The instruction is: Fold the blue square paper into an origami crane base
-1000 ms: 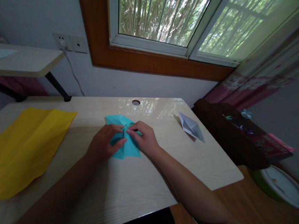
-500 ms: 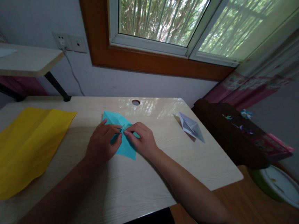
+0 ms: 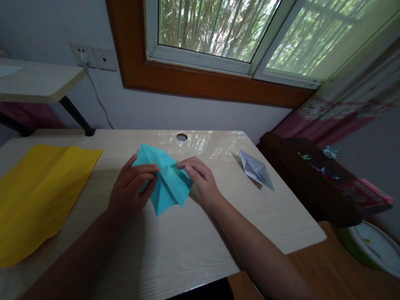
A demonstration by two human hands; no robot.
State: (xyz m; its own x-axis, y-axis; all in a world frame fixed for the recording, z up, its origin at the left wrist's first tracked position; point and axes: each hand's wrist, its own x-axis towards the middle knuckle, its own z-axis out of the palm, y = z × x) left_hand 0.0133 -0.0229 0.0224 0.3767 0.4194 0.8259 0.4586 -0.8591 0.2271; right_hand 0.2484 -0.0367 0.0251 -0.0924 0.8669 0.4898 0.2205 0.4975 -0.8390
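A creased sheet of turquoise paper [image 3: 169, 183] is held between my two hands, slightly above the table. My left hand [image 3: 131, 184] pinches its left side, with the thumb below and the fingers on top. On the opposite side, my right hand [image 3: 200, 175] grips the paper between thumb and index finger. Several fold lines meet near the sheet's middle, and its pointed corners stick out at the top and bottom. Part of the left edge is hidden behind my left fingers.
A folded pale paper boat [image 3: 256, 169] rests near the right edge of the table [image 3: 201, 243]. A large yellow sheet [image 3: 32, 202] lies on the left. Behind it stands a raised shelf [image 3: 40, 84]. A round basin [image 3: 380, 251] is on the floor at the right.
My hands have moved apart, the right one to the right and the left one a little left. The turquoise paper, bunched at its centre before, is now spread wider and lifted.
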